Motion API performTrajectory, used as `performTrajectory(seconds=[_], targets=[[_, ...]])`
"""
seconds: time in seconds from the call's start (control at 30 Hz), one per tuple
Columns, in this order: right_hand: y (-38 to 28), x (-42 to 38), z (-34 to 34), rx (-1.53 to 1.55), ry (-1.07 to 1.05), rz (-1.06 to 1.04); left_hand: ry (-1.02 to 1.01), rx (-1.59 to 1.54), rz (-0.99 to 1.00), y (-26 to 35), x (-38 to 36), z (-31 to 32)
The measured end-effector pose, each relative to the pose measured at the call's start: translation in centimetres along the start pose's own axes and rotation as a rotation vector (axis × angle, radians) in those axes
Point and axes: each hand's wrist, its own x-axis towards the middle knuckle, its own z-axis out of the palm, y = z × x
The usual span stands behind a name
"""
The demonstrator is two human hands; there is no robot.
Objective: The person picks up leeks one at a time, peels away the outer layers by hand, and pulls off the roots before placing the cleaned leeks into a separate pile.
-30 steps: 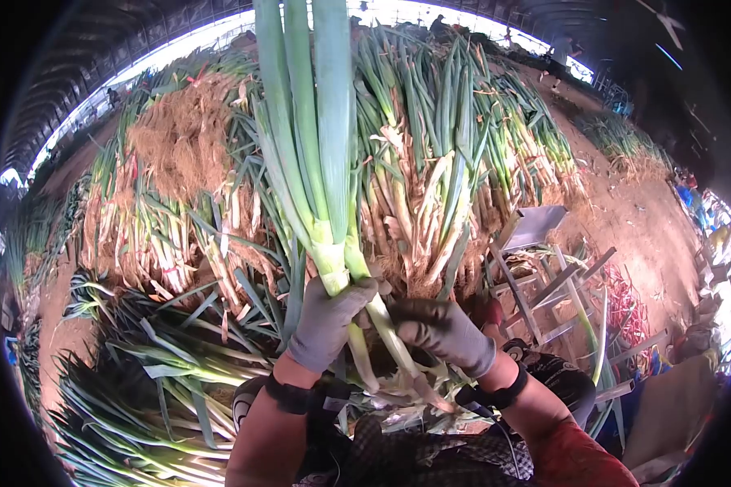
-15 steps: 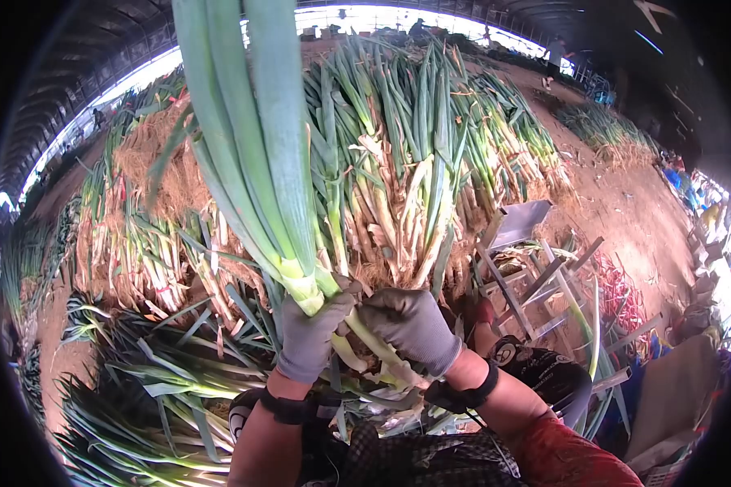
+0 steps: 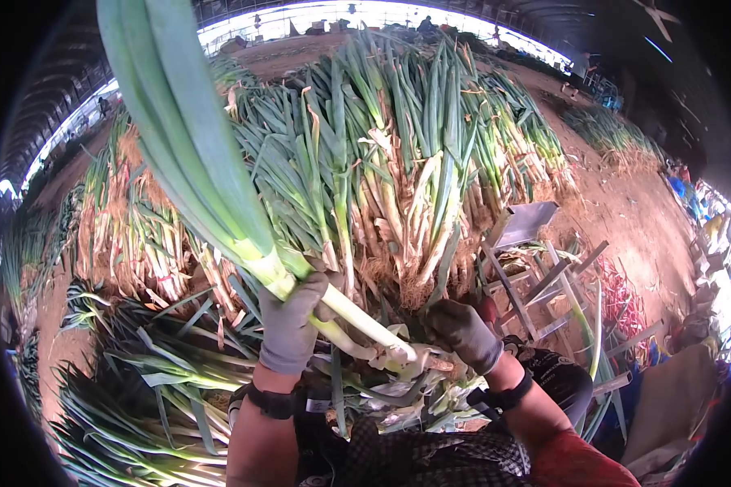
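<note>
My left hand (image 3: 291,329), in a grey glove, is closed around a large green onion (image 3: 188,154). Its broad green leaves rise to the upper left, and its pale lower stalks slant down to the right. My right hand (image 3: 465,334), also gloved, is curled beside the root end of the stalks. What its fingers hold, if anything, is hidden. Peeled pale scraps (image 3: 406,394) lie beneath the stalks, by my lap. A heap of loose green onions (image 3: 154,398) lies to the left of my left arm.
Tall bundles of green onions (image 3: 414,162) stand ahead, with more bundles (image 3: 138,243) at the left. A metal frame (image 3: 528,284) stands at the right, near red ties (image 3: 621,296) on the dirt floor (image 3: 617,211). Cardboard (image 3: 674,398) is at the lower right.
My right hand has moved right and down along the onion, away from my left hand, and a smooth white stalk now shows between them. The onion's leaves have tipped further left.
</note>
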Motion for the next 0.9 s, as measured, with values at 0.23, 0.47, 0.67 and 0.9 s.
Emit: performTrajectory(seconds=[0.23, 0.47, 0.67, 0.9], targets=[[-4.3, 4.1, 1.1, 0.391, -0.395, -0.107, -0.009, -0.231, -0.089, -1.4, 0.7, -0.7], [-7.2, 5.8, 2.3, 0.940, -0.563, -0.054, -0.053, 0.231, -0.125, 0.0, -0.4, 2.0], [-7.2, 1.0, 6.1, 0.941, -0.164, -0.339, 0.109, -0.036, -0.109, -1.8, 3.4, -2.1], [-4.1, -4.8, 4.8, 1.089, -0.263, 0.023, 0.160, -0.156, 0.015, -2.0, 4.3, -7.5]])
